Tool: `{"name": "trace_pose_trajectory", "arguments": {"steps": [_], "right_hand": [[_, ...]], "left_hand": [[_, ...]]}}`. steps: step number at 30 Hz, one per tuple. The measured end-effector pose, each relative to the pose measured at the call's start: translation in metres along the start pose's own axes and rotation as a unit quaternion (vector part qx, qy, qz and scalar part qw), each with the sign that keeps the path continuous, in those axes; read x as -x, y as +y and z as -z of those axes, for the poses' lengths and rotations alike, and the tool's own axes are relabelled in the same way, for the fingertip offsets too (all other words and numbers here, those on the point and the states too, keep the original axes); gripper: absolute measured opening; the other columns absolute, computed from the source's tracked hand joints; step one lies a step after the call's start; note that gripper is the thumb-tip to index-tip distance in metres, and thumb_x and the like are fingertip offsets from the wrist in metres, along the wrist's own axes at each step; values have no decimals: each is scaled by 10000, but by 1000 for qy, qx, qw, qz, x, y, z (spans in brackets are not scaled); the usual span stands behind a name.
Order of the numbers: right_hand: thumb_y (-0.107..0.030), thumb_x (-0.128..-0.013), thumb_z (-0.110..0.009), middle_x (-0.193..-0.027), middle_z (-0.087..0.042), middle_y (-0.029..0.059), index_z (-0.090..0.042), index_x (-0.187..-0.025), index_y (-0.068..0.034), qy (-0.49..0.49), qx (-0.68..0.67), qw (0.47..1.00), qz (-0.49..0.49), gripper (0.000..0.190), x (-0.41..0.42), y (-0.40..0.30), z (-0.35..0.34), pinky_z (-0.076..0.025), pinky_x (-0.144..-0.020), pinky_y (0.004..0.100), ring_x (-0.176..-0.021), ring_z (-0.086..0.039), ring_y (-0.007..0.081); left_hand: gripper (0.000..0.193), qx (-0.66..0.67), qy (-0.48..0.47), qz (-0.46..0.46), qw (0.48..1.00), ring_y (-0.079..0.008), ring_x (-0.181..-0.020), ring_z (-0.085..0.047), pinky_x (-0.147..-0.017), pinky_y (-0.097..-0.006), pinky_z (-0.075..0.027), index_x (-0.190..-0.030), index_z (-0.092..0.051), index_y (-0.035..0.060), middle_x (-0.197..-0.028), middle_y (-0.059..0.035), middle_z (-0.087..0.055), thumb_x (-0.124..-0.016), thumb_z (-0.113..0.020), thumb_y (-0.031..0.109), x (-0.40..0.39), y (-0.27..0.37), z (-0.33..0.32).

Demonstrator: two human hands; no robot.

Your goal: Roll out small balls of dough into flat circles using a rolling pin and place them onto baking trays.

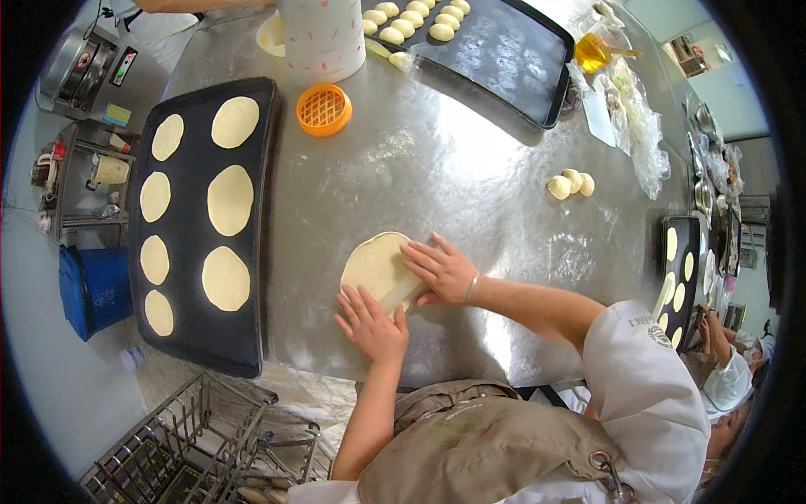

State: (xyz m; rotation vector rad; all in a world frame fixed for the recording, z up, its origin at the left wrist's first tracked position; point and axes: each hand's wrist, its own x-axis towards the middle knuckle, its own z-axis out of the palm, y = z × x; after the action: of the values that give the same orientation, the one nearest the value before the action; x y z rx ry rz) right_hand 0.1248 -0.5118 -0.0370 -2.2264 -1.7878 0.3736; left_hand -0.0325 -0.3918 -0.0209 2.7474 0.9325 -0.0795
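Both of my hands lie on a short, pale rolling pin (401, 292) that crosses the lower right part of a flat dough round (371, 261) on the steel table. My left hand (374, 324) covers the pin's lower left end, fingers outstretched. Over its upper right end rests my right hand (444, 271), with the fingertips above the dough. To the left, a black baking tray (189, 227) holds two columns of flat dough rounds (230, 278). A small group of dough balls (559, 187) sits on the table to the right.
An orange lattice cutter (323, 110) stands beside a tall whitish cylinder (324, 38). Behind is a black tray (497, 57) with rows of dough balls. A bowl of yellow liquid (592, 53), a white scraper (598, 118) and plastic bags lie at the back right. Other people are at the far right.
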Motion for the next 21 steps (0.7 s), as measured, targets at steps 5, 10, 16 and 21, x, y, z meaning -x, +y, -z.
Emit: {"name": "trace_pose_trajectory", "arguments": {"steps": [5, 10, 16, 21], "right_hand": [[-354, -681, -666, -1179, -503, 48, -506, -1155, -140, 116, 40, 992, -38, 545, 38, -18, -18, -302, -975, 477, -1124, -460, 218], [-296, -677, -650, -1039, -543, 23, -547, -1049, -156, 141, 42, 988, 35, 411, 17, 1, 3, -358, -842, 409, -950, -511, 186], [-399, -641, -702, -1138, -509, 42, -532, -1118, -129, 44, 52, 991, 116, 575, -61, 43, 27, -329, -924, 395, -1061, -477, 209], [-485, -495, -778, -1196, -471, 82, -458, -1194, -124, -23, -35, 986, 163, 850, -113, 72, 40, -290, -964, 447, -1113, -444, 251]], "left_hand": [[697, 28, -52, -52, 997, -413, -1323, -173, -1040, -580, -90, -1352, -254, -54, -1432, -246, -188, -867, -396, 425, 43, 10, 2], [706, 59, -8, -71, 996, -419, -1321, -174, -1045, -576, -79, -1349, -259, -53, -1437, -236, -185, -857, -407, 431, 39, 8, 5], [708, -32, 49, -34, 998, -416, -1320, -179, -1034, -577, -142, -1348, -278, -34, -1424, -243, -214, -844, -428, 438, -62, -14, -2], [698, -50, 88, -16, 995, -414, -1317, -190, -1033, -559, -182, -1358, -293, 13, -1413, -239, -244, -834, -447, 447, -119, -24, 12]]}}
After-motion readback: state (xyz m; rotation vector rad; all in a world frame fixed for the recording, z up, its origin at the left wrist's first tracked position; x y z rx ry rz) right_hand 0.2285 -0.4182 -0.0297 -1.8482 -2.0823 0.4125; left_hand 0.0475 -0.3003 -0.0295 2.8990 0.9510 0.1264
